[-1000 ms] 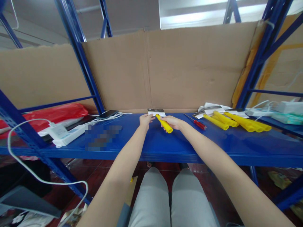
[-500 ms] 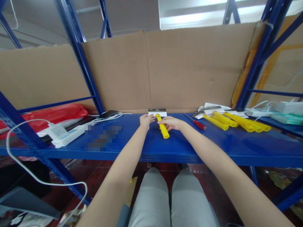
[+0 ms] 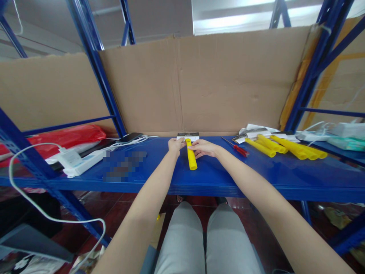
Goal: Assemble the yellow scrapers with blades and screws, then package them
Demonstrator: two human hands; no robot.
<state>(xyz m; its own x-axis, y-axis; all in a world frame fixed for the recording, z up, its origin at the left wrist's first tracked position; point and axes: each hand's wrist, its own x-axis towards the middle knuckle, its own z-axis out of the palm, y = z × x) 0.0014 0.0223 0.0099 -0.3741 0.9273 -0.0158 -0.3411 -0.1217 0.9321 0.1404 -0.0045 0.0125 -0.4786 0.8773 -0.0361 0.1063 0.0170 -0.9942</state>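
A yellow plastic tubular handle (image 3: 191, 158) lies between my hands, its wider end toward me and a hole near its far end. Beyond that end shows a flat black-and-white piece (image 3: 188, 135), like a printed card or wrapped blade. My left hand (image 3: 176, 146) is closed at the near left edge of this flat piece, beside the handle's top. From the right, my right hand (image 3: 204, 147) pinches the handle's side near its upper part. The fingertips are partly hidden. A red screwdriver (image 3: 240, 150) rests on the blue shelf (image 3: 216, 171) to the right.
Several yellow handles (image 3: 261, 147) with wrapped flat pieces (image 3: 255, 131) lie at the right. On the left are a white power strip (image 3: 85, 163), cables, a dark phone (image 3: 131, 137) and a red bag (image 3: 76, 137). A cardboard sheet (image 3: 228, 80) stands behind the shelf.
The near end of the yellow handle has swung left, so it points more straight toward me. The flat piece has shifted slightly left. Both hands stay nearly in place.
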